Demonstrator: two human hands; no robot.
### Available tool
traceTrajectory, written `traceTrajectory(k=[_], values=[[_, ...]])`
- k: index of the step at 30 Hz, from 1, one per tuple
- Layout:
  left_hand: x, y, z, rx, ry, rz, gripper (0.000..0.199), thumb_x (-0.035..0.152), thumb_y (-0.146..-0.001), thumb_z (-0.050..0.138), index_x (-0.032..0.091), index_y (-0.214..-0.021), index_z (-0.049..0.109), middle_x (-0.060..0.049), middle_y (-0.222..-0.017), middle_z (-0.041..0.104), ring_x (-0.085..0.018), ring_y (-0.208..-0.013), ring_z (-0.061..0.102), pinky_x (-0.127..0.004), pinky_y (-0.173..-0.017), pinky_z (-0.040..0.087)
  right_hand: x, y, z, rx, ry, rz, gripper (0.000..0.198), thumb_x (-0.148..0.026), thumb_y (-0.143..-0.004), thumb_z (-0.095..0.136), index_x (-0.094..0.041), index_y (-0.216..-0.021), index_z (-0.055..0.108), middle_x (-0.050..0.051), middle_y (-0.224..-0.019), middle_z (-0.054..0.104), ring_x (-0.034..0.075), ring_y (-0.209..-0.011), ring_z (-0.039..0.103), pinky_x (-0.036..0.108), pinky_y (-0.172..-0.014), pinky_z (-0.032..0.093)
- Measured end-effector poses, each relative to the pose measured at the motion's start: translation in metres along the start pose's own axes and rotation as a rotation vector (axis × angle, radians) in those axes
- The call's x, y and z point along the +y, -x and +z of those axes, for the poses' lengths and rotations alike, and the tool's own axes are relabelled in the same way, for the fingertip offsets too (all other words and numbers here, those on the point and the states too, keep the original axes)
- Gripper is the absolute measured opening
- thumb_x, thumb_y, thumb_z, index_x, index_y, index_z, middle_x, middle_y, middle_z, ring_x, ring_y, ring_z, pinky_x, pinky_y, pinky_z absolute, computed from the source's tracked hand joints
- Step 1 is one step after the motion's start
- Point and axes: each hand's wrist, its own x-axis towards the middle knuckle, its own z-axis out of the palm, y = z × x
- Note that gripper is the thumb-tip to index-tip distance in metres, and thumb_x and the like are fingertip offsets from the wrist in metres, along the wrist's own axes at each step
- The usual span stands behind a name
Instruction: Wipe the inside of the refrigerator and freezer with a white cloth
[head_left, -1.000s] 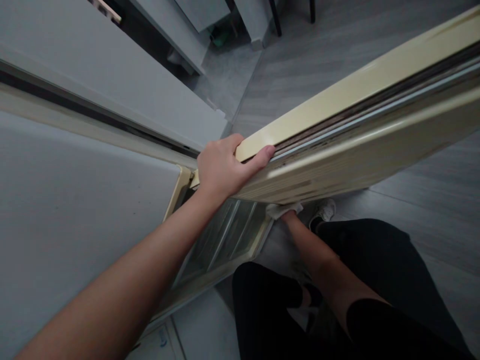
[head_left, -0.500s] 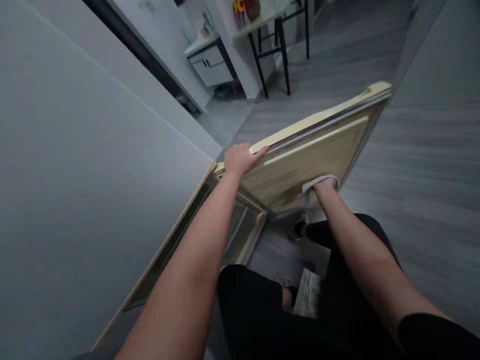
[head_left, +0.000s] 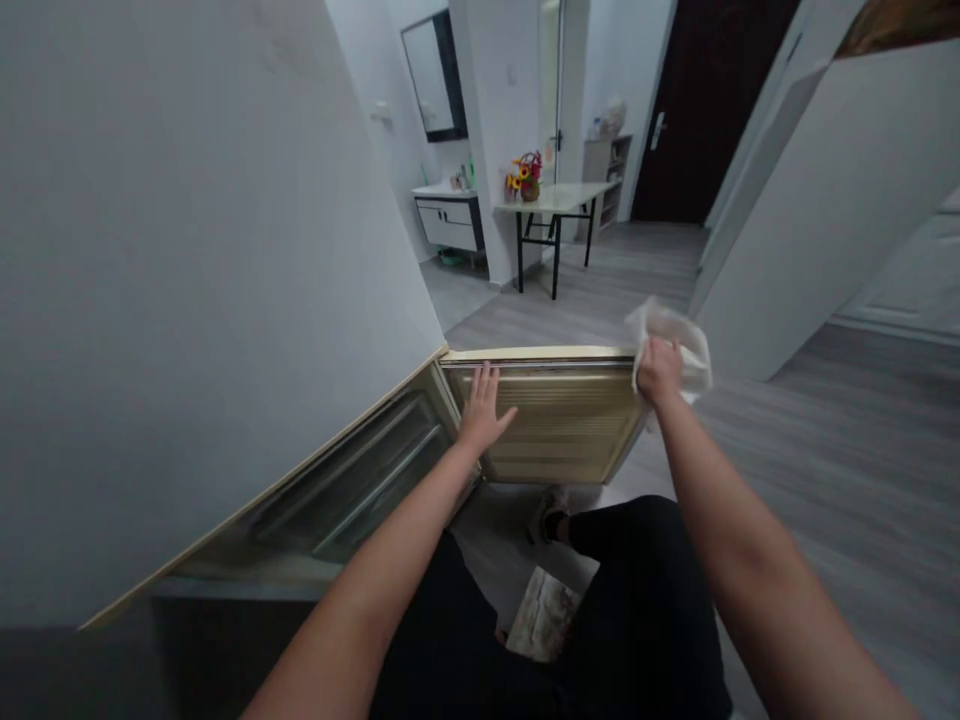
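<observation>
A cream-coloured door point(head_left: 562, 420), like a fridge door with a ribbed inner panel and a seal round its edge, stands swung out from an open cabinet point(head_left: 360, 480). My left hand point(head_left: 484, 410) lies open, fingers spread, against the door's inner side near the hinge end of the top edge. At the door's outer top corner my right hand point(head_left: 660, 370) is closed round a white cloth point(head_left: 694, 350). The cloth bunches over that corner and partly hides it. Ridged walls show inside the cabinet, to the left of my left forearm.
My knees point(head_left: 645, 570) are bent close to the door, with a patterned block-like object point(head_left: 544, 615) between my legs. Beyond the door stand a table point(head_left: 559, 195) with a flower basket point(head_left: 527, 178) and a washbasin cabinet point(head_left: 450, 220). A white panel point(head_left: 817, 210) rises on the right.
My right hand has moved with the cloth from the door's lower inner side up to its outer top corner. My left hand has let go of the top edge. My view has tilted up.
</observation>
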Motion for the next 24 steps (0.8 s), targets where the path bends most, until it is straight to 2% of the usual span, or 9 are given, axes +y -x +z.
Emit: traceTrajectory(k=[3,5,6,8,9,12,16,21,24], values=[[-0.045,0.090,0.055,-0.145,0.051,-0.068,0.049,0.056,-0.092,0.067,0.024,-0.129,0.070,-0.015,-0.152,0.061,-0.034,-0.143,0.055,-0.049,-0.120,0.043,-0.016,0.010,0.017,0.054,0.063,0.092,0.047,-0.029,-0.107,0.028,-0.008,-0.116,0.069,0.021,-0.125,0.069,0.030,-0.119,0.055,0.045,-0.121,0.023],[-0.079,0.147,0.099,-0.452,0.139,-0.107,0.057,0.058,-0.093,0.060,0.027,-0.141,0.064,-0.012,-0.163,0.052,-0.031,-0.154,0.045,-0.047,-0.127,0.034,-0.020,0.010,0.021,0.032,0.100,0.049,0.048,-0.034,-0.106,0.027,-0.011,-0.115,0.069,0.019,-0.125,0.069,0.030,-0.118,0.056,0.044,-0.118,0.027],[-0.092,0.170,0.119,-0.542,0.151,-0.127,0.059,0.059,-0.086,0.069,0.029,-0.136,0.067,-0.010,-0.156,0.060,-0.033,-0.150,0.050,-0.051,-0.127,0.033,-0.019,0.007,0.020,0.005,0.109,0.005,0.048,-0.036,-0.106,0.028,-0.012,-0.115,0.068,0.019,-0.126,0.069,0.031,-0.118,0.056,0.043,-0.115,0.029],[-0.107,0.198,0.151,-0.641,0.200,-0.132,0.058,0.054,-0.071,0.084,0.033,-0.124,0.073,-0.004,-0.141,0.072,-0.032,-0.142,0.059,-0.046,-0.129,0.029,-0.016,-0.002,0.015,-0.068,0.127,-0.057,0.048,-0.040,-0.105,0.029,-0.012,-0.116,0.067,0.020,-0.127,0.068,0.032,-0.118,0.056,0.043,-0.109,0.034],[-0.108,0.204,0.164,-0.652,0.226,-0.157,0.057,0.052,-0.073,0.082,0.034,-0.126,0.072,-0.002,-0.141,0.072,-0.028,-0.140,0.060,-0.041,-0.128,0.033,-0.014,-0.008,0.011,-0.106,0.140,-0.077,0.049,-0.041,-0.106,0.029,-0.012,-0.117,0.067,0.021,-0.128,0.068,0.032,-0.119,0.057,0.043,-0.106,0.035],[-0.093,0.200,0.191,-0.615,0.251,-0.329,0.057,0.053,-0.091,0.061,0.026,-0.142,0.062,-0.008,-0.152,0.064,-0.025,-0.143,0.058,-0.035,-0.120,0.041,-0.012,-0.023,0.002,-0.217,0.198,-0.120,0.050,-0.041,-0.106,0.028,-0.013,-0.121,0.066,0.021,-0.131,0.066,0.033,-0.121,0.057,0.044,-0.101,0.038],[-0.053,0.192,0.227,-0.590,0.227,-0.588,0.072,0.059,-0.101,0.037,0.009,-0.151,0.052,-0.025,-0.156,0.055,-0.035,-0.147,0.054,-0.045,-0.118,0.044,-0.012,-0.026,-0.007,-0.330,0.274,-0.190,0.051,-0.042,-0.109,0.026,-0.012,-0.124,0.065,0.020,-0.133,0.065,0.034,-0.121,0.059,0.043,-0.098,0.041],[0.004,0.207,0.277,-0.588,0.242,-0.647,0.109,0.085,-0.087,0.044,-0.001,-0.154,0.046,-0.037,-0.140,0.063,-0.044,-0.134,0.064,-0.049,-0.105,0.052,-0.008,0.003,-0.011,-0.267,0.331,-0.231,0.053,-0.045,-0.109,0.028,-0.009,-0.125,0.064,0.023,-0.130,0.066,0.034,-0.115,0.060,0.042,-0.094,0.041],[0.026,0.213,0.297,-0.578,0.286,-0.580,0.110,0.089,-0.082,0.051,0.005,-0.153,0.051,-0.036,-0.139,0.064,-0.043,-0.132,0.066,-0.046,-0.100,0.053,-0.009,0.027,-0.014,-0.191,0.339,-0.213,0.053,-0.045,-0.108,0.030,-0.007,-0.123,0.065,0.025,-0.129,0.065,0.037,-0.116,0.059,0.042,-0.093,0.041]])
